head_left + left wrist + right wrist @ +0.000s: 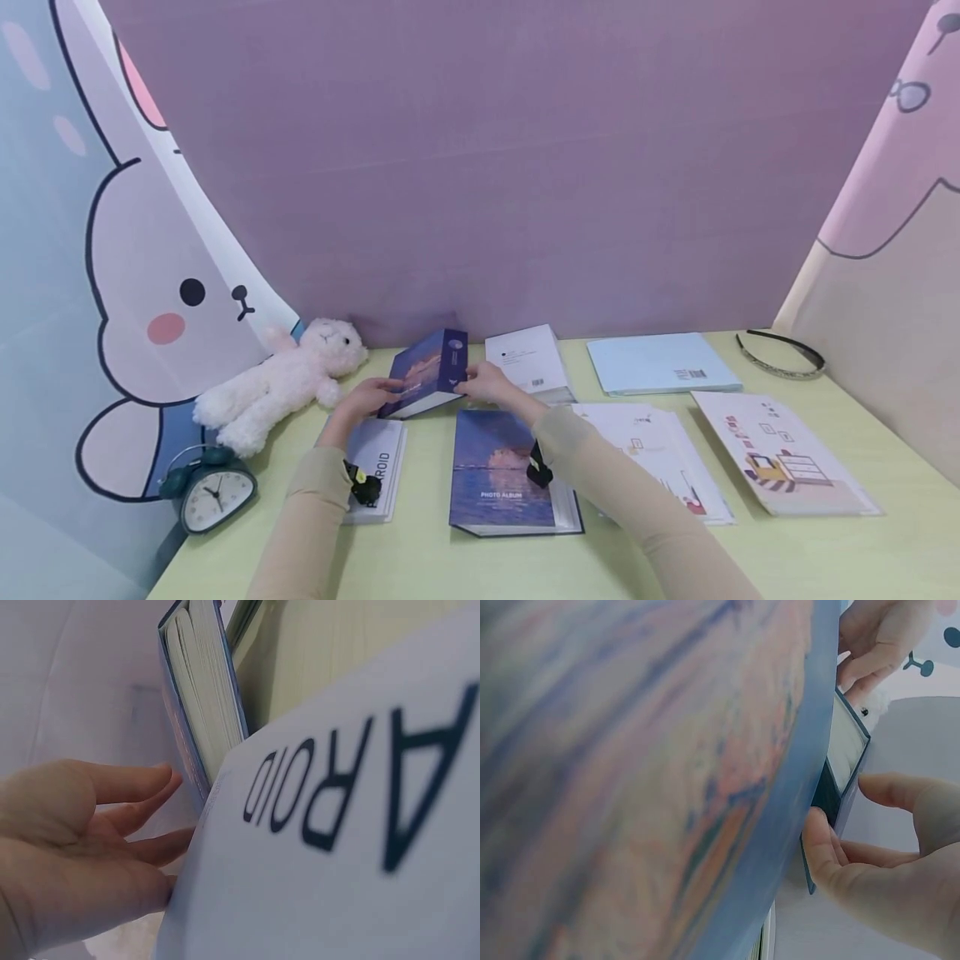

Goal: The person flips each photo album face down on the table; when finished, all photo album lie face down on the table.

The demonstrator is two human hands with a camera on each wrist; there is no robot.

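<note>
A dark blue photo album (420, 367) with a sunset cover stands tilted at the back left, its page edges facing the front. My right hand (487, 383) grips it at the near end of the spine; in the right wrist view thumb and fingers (821, 847) lie on either side of that edge. At the album's left, my left hand (367, 398) touches the cover with fairly straight fingers, also seen extended beside the album (199, 690) in the left wrist view. Below the hands lie a white book lettered "ROID" (386, 467) and a second sunset photo album (491, 475).
A white album (525, 358), a light blue folder (660, 362) and a headband (783, 358) line the back. Illustrated sheets (660, 458) and a picture booklet (780, 450) lie at right. A plush toy (277, 383) and an alarm clock (213, 492) sit at left.
</note>
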